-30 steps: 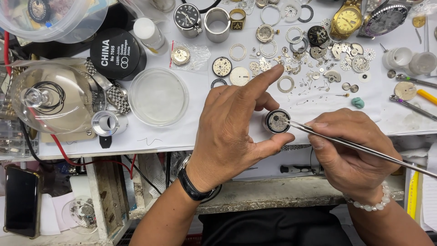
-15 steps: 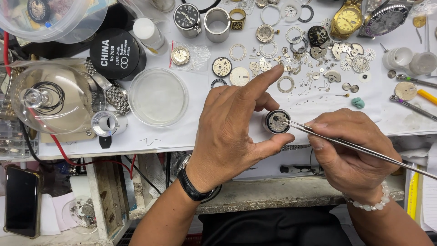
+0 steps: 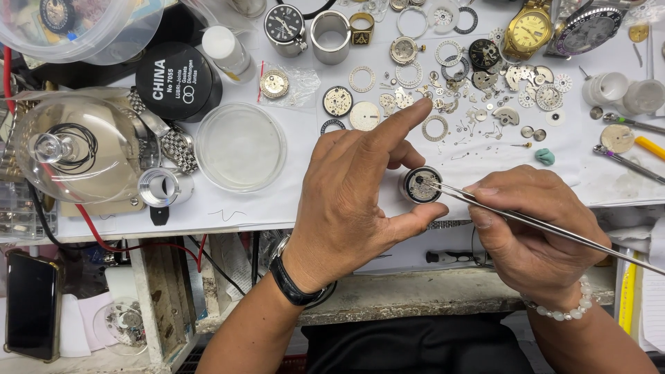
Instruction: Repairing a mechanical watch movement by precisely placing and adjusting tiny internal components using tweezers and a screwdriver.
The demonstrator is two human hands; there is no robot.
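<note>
Left hand (image 3: pixel 353 201): clamped on the round watch movement (image 3: pixel 421 185), pinched between thumb and middle fingers, index finger stretched out above it.
Right hand (image 3: pixel 533 228): closed around slim metal tweezers (image 3: pixel 526 220), tips resting on the movement's face.
Watch movement: held just above the near edge of the white worktop (image 3: pixel 277 201), between both hands.
Left of the hands: clear round dish (image 3: pixel 240 147), black round tin (image 3: pixel 176 79), glass dome (image 3: pixel 76 145).
Behind: scattered gears, rings and dials, gold wristwatch (image 3: pixel 530 31).
</note>
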